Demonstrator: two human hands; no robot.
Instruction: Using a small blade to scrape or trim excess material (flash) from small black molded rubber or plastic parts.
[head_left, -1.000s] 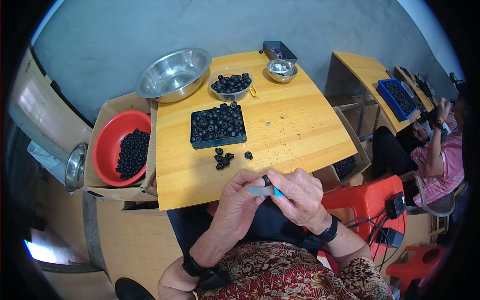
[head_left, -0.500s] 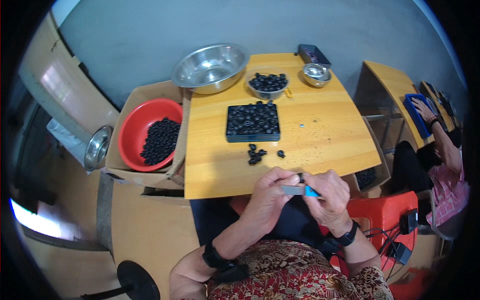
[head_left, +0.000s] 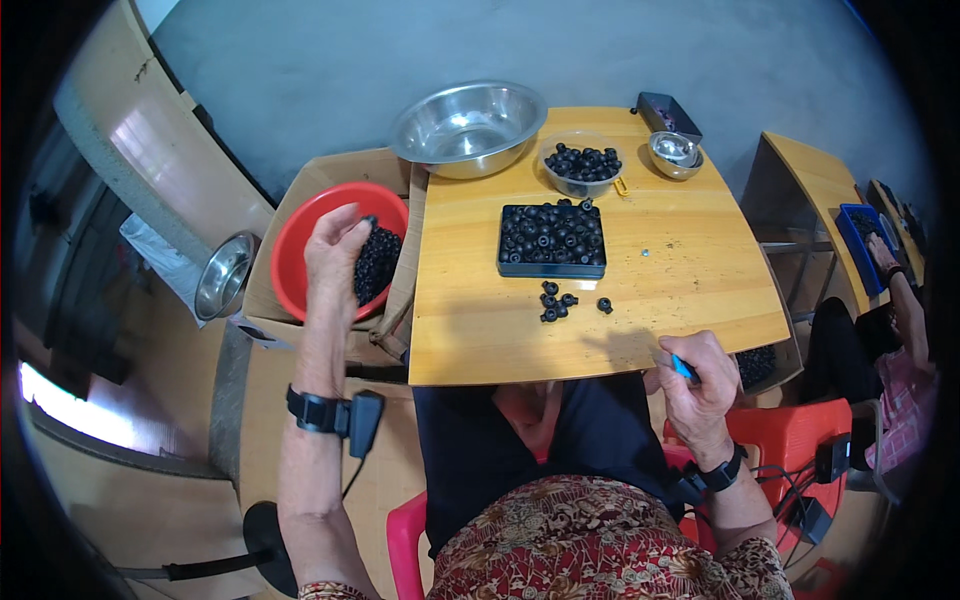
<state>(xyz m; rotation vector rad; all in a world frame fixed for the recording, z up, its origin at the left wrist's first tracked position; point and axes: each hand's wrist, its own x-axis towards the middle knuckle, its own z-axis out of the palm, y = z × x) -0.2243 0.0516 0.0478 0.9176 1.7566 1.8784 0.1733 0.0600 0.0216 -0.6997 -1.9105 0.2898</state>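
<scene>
My left hand [head_left: 335, 252] is over the red basin [head_left: 292, 225], its fingers closed on what looks like a small black round part [head_left: 371, 221]. Below it, a heap of similar black parts [head_left: 378, 262] lies in the basin. By the table's front edge, my right hand [head_left: 703, 388] grips a blue-handled utility knife [head_left: 683, 367] with a flat grey blade pointing up to the left. A dark rectangular tray [head_left: 552, 270] heaped with black parts sits mid-table. Several loose black parts [head_left: 557, 302] lie in front of it, with one more [head_left: 605, 305] to their right.
At the table's back stand a large steel bowl [head_left: 420, 140], a clear tub [head_left: 583, 187] of black parts, small metal bowls [head_left: 676, 152] and a dark box [head_left: 668, 115]. The basin sits in a cardboard box [head_left: 325, 172]. On the right, another person's hand [head_left: 881, 252] is at a blue tray [head_left: 860, 225].
My hands were together at the table's front edge, with the blade between them. My left hand has moved left over the basin. My right hand has drawn slightly right, still holding the knife.
</scene>
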